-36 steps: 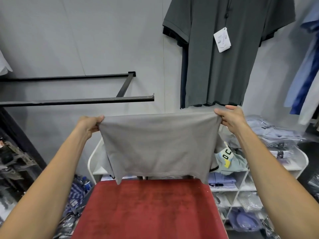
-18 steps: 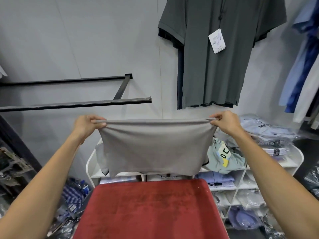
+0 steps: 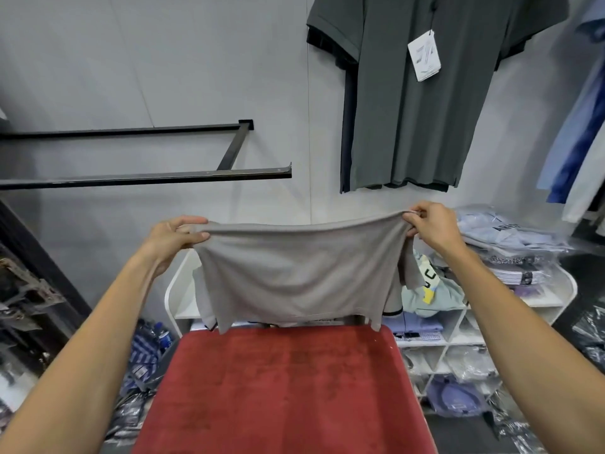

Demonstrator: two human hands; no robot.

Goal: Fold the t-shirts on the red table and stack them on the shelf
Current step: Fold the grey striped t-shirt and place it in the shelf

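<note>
The white shelf (image 3: 541,301) behind the red table (image 3: 288,388) holds a crumpled pale green garment (image 3: 432,294) and bagged folded shirts (image 3: 514,244) on its top level, with more bagged clothing in the compartments below. The left hand (image 3: 175,235) and the right hand (image 3: 430,224) each pinch one upper corner of the grey t-shirt (image 3: 294,273), fingers clamped on the cloth, holding it spread in the air above the far edge of the table. Compared with half a second earlier, the top edge sags more in the middle and the bottom hem hangs lower, now just reaching the table's far edge.
</note>
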